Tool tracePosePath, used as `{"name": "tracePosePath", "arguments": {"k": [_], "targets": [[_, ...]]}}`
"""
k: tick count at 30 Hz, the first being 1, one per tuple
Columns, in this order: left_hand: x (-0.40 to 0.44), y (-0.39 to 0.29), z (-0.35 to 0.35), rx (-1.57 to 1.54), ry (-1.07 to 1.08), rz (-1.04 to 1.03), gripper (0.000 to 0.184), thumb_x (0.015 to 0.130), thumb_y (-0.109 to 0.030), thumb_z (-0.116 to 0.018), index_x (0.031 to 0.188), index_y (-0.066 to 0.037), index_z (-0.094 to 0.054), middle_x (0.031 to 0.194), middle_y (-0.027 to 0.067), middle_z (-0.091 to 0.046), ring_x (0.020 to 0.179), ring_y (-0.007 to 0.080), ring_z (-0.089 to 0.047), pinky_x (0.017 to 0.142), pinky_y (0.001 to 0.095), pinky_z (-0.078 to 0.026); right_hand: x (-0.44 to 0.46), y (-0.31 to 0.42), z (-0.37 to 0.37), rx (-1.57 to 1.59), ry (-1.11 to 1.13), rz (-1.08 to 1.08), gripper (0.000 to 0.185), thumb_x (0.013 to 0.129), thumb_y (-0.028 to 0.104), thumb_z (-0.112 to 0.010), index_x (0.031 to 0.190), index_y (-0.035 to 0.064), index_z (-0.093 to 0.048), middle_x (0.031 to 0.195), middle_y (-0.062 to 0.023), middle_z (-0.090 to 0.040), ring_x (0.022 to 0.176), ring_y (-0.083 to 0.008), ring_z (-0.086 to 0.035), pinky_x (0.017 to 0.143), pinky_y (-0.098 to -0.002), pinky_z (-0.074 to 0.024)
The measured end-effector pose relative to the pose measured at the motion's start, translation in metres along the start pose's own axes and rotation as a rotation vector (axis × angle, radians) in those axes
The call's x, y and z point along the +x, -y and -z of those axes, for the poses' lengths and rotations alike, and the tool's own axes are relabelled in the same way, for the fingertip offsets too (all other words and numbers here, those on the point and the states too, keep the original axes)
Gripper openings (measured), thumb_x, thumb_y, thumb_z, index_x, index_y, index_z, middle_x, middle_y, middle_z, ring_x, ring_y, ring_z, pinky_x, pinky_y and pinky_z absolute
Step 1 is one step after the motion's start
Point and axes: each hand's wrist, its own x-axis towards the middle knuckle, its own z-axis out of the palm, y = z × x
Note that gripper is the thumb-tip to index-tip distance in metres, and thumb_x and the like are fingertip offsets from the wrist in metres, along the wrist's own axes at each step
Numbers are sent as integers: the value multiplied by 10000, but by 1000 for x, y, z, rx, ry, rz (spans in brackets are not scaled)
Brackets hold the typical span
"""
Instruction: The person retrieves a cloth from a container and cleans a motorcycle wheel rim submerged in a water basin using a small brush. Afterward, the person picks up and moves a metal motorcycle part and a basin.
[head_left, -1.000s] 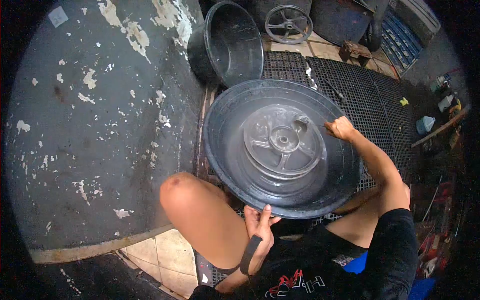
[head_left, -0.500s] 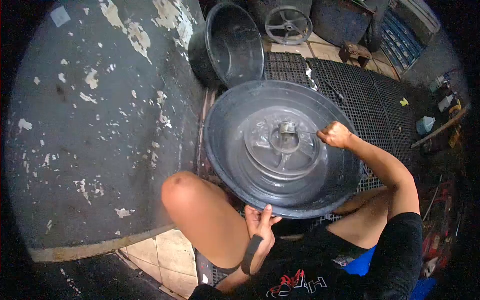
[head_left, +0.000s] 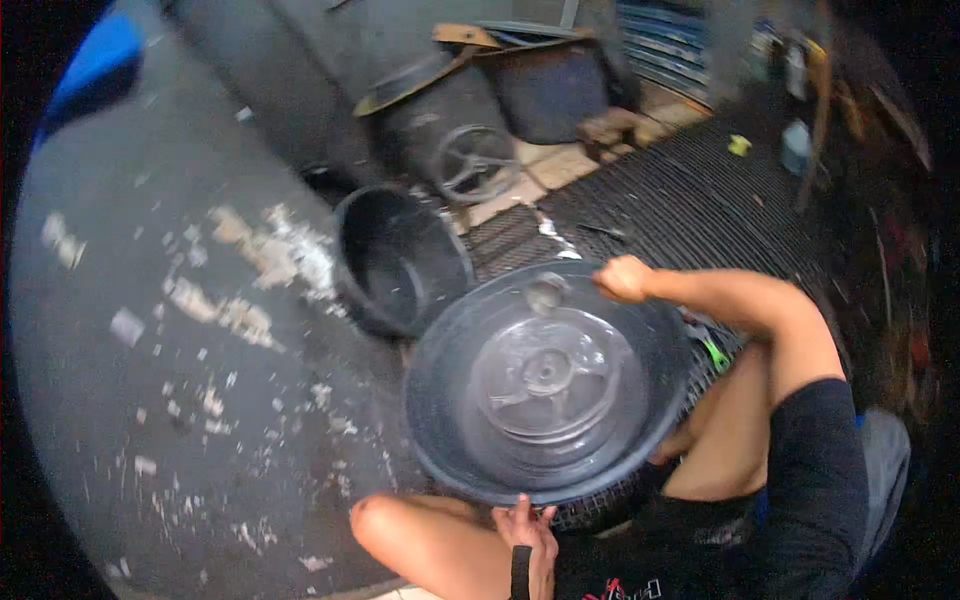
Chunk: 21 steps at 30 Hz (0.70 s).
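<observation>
Ladle [head_left: 545, 293] clenched in right fingers [head_left: 611, 279], elbow [head_left: 800, 312] bent; left fingers [head_left: 523, 512] grasp basin's near rim [head_left: 582, 491].

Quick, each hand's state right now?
Left hand: closed on the basin at its near rim.
Right hand: closed, apparently holding the ladle.
</observation>
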Motion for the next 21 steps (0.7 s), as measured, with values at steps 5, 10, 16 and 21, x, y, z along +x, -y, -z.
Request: {"name": "tracePosePath", "arguments": {"k": [5,10,16,21], "targets": [[3,7,-3,33,35,25,197,880,-107,-569,985,-88,-403,885,58,-514,728,175,-547,555,311,-538,-39,-53,6,495,-133,-44,248,842,203,-461,860,40,-648,813,-130,-645,803,-298,-619,705,-415,-481],[8,10,-7,78,-6,52,195,874,-119,-571,1002,-105,-424,906,63,-549,736,182,-565,561,301,-529,-118,-100,8,842,-228,-218,215,830,129,-467,833,15,-649,702,-47,-590,662,-159,-540,619,-334,-443],[15,14,4,157,-20,89,256,834,-202,-633,1004,-125,-458,939,56,-573,719,188,-572,570,286,-529,-221,-169,-121,577,-464,-692,274,859,218,-434,818,33,-632,837,-156,-632,834,-345,-598,741,-414,-469],[13,14,1,124,-9,87,205,810,-227,-681,884,-135,-514,760,20,-553,639,151,-552,580,326,-559,-280,-188,-222,406,-569,-1172,288,874,289,-464,875,38,-606,835,-197,-619,820,-373,-595,730,-445,-460]]}}
